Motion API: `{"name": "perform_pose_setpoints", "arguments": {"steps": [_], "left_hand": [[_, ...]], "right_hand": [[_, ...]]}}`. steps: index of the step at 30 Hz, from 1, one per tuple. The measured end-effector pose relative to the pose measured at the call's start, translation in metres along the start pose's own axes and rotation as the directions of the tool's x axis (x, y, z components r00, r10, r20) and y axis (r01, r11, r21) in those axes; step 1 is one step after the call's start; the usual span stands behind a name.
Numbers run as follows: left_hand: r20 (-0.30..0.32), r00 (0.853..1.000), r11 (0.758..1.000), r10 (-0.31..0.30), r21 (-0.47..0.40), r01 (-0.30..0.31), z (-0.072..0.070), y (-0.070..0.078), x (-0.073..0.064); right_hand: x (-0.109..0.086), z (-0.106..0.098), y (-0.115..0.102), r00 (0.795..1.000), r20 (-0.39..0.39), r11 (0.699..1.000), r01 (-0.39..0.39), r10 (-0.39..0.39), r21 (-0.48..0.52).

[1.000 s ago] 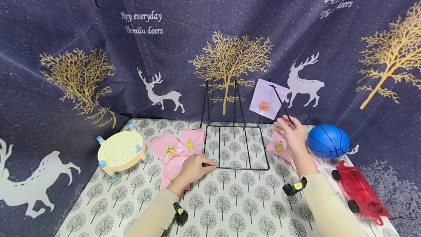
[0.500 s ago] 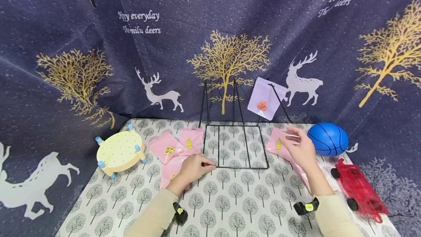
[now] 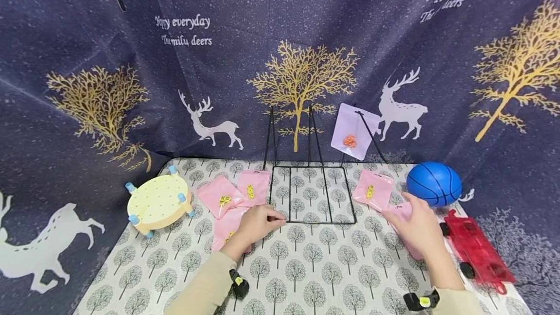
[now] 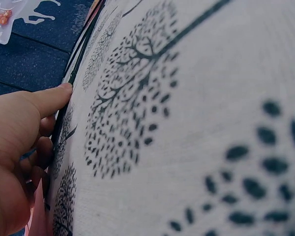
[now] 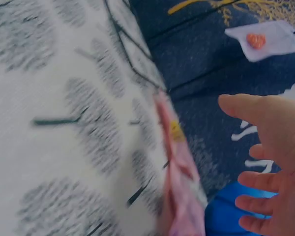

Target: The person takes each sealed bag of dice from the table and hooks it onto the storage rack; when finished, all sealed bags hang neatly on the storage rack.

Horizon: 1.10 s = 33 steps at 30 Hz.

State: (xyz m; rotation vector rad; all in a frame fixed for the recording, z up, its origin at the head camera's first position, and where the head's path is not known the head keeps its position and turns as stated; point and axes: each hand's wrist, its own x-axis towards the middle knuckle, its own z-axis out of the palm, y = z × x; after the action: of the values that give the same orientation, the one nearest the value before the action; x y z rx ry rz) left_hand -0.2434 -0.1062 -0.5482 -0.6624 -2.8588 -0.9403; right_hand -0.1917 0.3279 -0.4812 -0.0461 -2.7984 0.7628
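My left hand (image 3: 257, 225) holds the near left corner of a black wire rack (image 3: 323, 223), thumb and fingers at the wire. From the rack's right-hand hook hangs a pale bag (image 3: 355, 128) with an orange piece inside. My right hand (image 3: 417, 227), fingers spread, is over a pink bag (image 3: 404, 210) on the right and partly covers it. In the right wrist view nothing sits between the right hand's (image 5: 273, 162) fingers. Beside it lies another pink bag (image 3: 379, 186) with a yellow patterned piece.
Several pink bags (image 3: 218, 193) lie left of the rack. A yellow round stool-like toy (image 3: 159, 201) with blue feet stands farther left. On the right are a blue ball (image 3: 434, 184) and a red toy car (image 3: 479, 252). A dark printed curtain (image 3: 236, 72) hangs behind.
My right hand has let go of the rack's hook and moved down and right to the pink bags. My left hand has stayed at the rack's corner.
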Motion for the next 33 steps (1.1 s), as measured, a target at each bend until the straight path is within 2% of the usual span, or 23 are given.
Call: {"name": "perform_pose_setpoints", "arguments": {"steps": [6,13,29,33], "left_hand": [[-0.007,1.0,1.0,0.002,-0.002,-0.002,0.001,-0.001,0.0],[-0.006,1.0,1.0,-0.005,-0.009,0.005,0.001,-0.002,0.0],[-0.003,1.0,1.0,-0.004,-0.015,0.004,0.0,0.0,-0.001],[-0.003,1.0,1.0,0.0,-0.012,0.0,0.0,0.0,-0.001]], "right_hand": [[-0.013,0.009,0.021,0.999,0.018,0.995,-0.033,0.035,-0.089],[-0.022,0.013,0.034,0.993,0.059,0.989,-0.091,0.098,-0.116],[-0.029,0.01,0.039,0.958,0.144,0.963,-0.226,0.247,-0.148],[-0.031,0.009,0.038,0.954,0.15,0.96,-0.236,0.258,-0.15]]}}
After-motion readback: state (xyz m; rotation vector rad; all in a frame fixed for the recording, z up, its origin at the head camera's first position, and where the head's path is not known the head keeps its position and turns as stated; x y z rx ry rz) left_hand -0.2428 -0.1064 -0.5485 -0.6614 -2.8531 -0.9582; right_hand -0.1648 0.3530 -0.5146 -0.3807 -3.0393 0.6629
